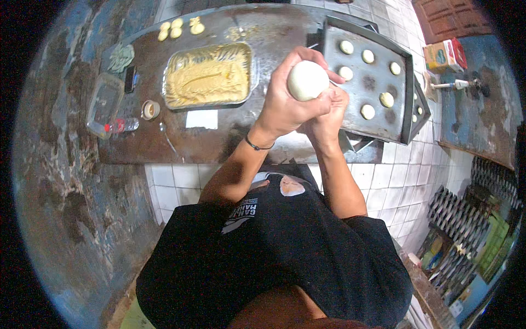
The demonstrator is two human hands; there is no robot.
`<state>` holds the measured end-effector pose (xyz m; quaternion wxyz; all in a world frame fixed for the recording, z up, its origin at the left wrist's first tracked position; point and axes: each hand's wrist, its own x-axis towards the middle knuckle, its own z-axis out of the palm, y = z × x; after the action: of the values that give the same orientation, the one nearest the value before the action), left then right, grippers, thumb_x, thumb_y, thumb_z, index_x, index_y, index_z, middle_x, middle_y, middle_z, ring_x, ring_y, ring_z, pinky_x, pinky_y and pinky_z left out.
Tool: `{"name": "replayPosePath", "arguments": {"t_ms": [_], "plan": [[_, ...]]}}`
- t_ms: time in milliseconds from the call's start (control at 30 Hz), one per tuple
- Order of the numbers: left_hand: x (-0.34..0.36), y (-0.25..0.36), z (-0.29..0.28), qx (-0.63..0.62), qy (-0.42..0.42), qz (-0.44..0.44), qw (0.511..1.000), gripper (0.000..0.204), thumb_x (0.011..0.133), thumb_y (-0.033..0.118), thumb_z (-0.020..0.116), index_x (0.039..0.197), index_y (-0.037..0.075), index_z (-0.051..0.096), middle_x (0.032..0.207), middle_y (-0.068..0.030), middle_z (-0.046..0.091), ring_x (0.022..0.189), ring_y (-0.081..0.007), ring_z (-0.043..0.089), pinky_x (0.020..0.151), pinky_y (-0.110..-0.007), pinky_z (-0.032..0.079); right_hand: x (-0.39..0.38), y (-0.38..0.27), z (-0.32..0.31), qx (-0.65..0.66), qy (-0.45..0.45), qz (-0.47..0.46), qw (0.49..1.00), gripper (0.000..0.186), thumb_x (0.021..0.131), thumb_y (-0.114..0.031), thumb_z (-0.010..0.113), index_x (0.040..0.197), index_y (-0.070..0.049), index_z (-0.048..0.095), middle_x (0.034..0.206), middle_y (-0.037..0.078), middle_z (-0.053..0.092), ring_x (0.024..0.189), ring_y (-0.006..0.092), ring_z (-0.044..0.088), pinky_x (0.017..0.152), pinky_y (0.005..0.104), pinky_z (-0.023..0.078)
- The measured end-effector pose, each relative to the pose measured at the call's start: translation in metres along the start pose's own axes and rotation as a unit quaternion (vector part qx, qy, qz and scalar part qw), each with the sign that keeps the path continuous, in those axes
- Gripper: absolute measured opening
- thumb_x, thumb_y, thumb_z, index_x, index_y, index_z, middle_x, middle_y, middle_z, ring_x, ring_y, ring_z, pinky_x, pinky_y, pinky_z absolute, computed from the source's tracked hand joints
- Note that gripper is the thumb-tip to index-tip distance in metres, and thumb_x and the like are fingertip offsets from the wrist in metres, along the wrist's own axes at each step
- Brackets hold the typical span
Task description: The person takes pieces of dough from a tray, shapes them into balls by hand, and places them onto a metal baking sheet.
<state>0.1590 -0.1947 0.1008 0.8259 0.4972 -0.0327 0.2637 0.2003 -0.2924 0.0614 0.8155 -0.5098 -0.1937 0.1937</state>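
Observation:
A smooth white dough ball (pixel 308 80) bulges out of my left hand (pixel 280 102), whose fingers and thumb curl round it. Pressed against it from the right is my right hand (pixel 332 109), closed near the left thumb; its fingers are partly hidden, so what they grip is unclear. Both hands are raised over the table's near right part, beside a dark metal baking tray (pixel 378 88). Several small pale dough rounds, one of them a dough piece (pixel 367 112) close to my right hand, lie spaced apart on that tray.
Left of my hands stands a foil tray (pixel 254 71) of yellow paste. A white sheet (pixel 201 119), spoon (pixel 167 137), small cup (pixel 150 109), bottle (pixel 121 125), clear plastic container (pixel 105 98), phone (pixel 130 79) and cloth (pixel 121 57) lie around it. Yellow pieces (pixel 176 28) sit behind.

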Motion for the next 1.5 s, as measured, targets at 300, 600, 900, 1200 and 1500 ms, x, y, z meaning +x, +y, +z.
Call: {"name": "replayPosePath", "arguments": {"t_ms": [300, 600, 900, 1200, 1500], "plan": [[0.025, -0.081, 0.073, 0.063, -0.064, -0.011, 0.996, 0.059, 0.079, -0.002, 0.076, 0.129, 0.005, 0.045, 0.119, -0.0042, 0.053, 0.101, -0.0212, 0.071, 0.102, -0.035, 0.049, 0.007, -0.048, -0.095, -0.067, 0.084, -0.031, 0.994, 0.022, 0.089, -0.010, 0.073, 0.108, 0.002, 0.077, 0.094, 0.007, 0.075, 0.088, 0.0141, 0.068, 0.078, 0.0325, 0.054], [0.067, -0.231, 0.081, 0.324, -0.155, -0.081, 0.930, 0.064, 0.076, 0.014, 0.087, 0.127, 0.010, 0.048, 0.101, -0.0171, 0.070, 0.099, -0.0327, 0.072, 0.084, -0.042, 0.056, 0.042, -0.075, -0.245, -0.390, 0.008, 0.022, 0.921, 0.054, 0.079, -0.021, 0.090, 0.127, -0.008, 0.070, 0.116, 0.011, 0.067, 0.100, 0.0193, 0.069, 0.086, 0.0348, 0.061], [0.118, -0.323, 0.072, 0.419, -0.230, -0.100, 0.873, 0.081, 0.074, 0.006, 0.082, 0.140, 0.012, 0.037, 0.111, -0.0278, 0.067, 0.096, -0.0491, 0.070, 0.084, -0.050, 0.057, 0.099, -0.016, -0.343, -0.388, 0.034, 0.061, 0.919, 0.046, 0.081, -0.021, 0.087, 0.121, -0.006, 0.070, 0.113, 0.011, 0.073, 0.104, 0.0227, 0.071, 0.087, 0.0330, 0.060], [0.073, -0.266, 0.013, 0.331, -0.190, -0.246, 0.891, 0.109, 0.075, 0.008, 0.086, 0.160, 0.009, 0.017, 0.151, -0.0250, 0.042, 0.118, -0.0321, 0.065, 0.087, -0.036, 0.060, 0.122, 0.083, -0.389, -0.766, -0.172, -0.074, 0.615, 0.064, 0.097, -0.039, 0.063, 0.145, 0.002, 0.051, 0.154, 0.028, 0.043, 0.144, 0.0404, 0.042, 0.117, 0.0500, 0.038], [-0.012, -0.199, -0.009, 0.346, -0.021, -0.253, 0.903, 0.101, 0.082, 0.010, 0.086, 0.159, 0.010, 0.021, 0.148, -0.0250, 0.048, 0.078, -0.0090, 0.067, 0.060, -0.018, 0.048, 0.142, 0.080, -0.377, -0.679, -0.164, 0.021, 0.715, 0.079, 0.104, -0.045, 0.052, 0.158, 0.008, 0.028, 0.165, 0.030, 0.027, 0.155, 0.0396, 0.025, 0.126, 0.0466, 0.024]]}}
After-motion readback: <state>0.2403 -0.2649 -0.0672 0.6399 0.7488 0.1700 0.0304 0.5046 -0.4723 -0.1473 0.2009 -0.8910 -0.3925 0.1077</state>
